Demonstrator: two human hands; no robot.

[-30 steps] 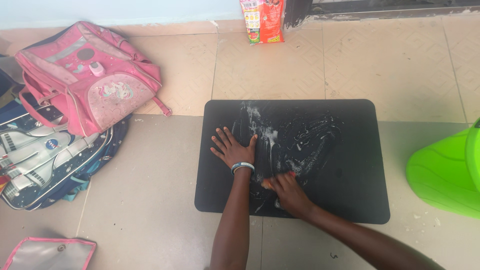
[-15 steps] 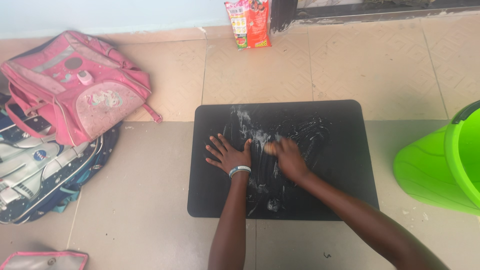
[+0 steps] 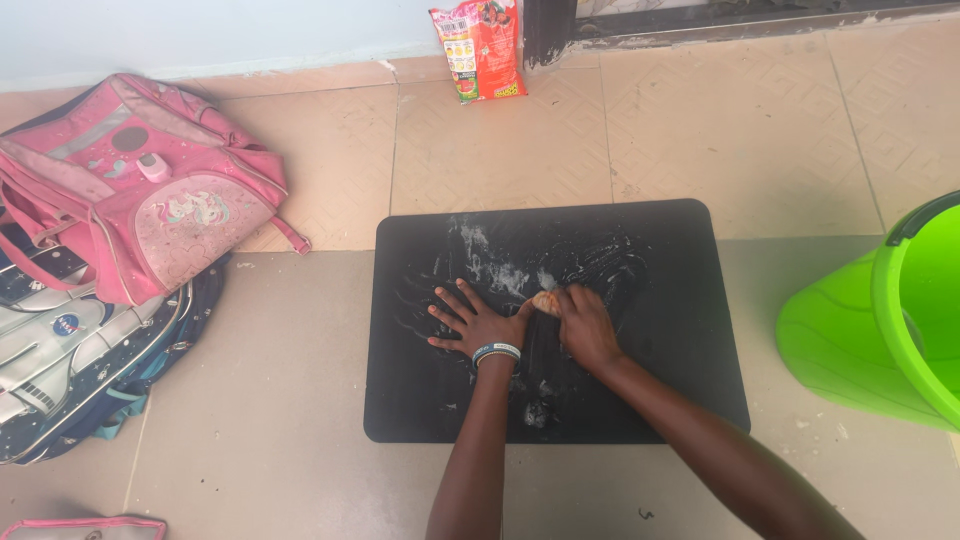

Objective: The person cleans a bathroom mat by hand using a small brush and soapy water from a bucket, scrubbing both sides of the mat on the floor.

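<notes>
- Your left hand [image 3: 478, 322] lies flat with fingers spread on the black mat [image 3: 680, 330], pinning it to the tiled floor [image 3: 300, 380].
- Your right hand [image 3: 585, 325] is curled around a small orange scrubber [image 3: 546, 300] at mat centre.
- The mat looks thin, floppy and soapy-slick; grip an edge.
- A green bucket [image 3: 850, 330] stands to the right.

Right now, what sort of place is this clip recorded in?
Probably a home's tiled floor by a wall, in use as a washing spot. School backpacks lie at one side, a green bucket at the other, and the hands work on a soapy black mat between them.
</notes>
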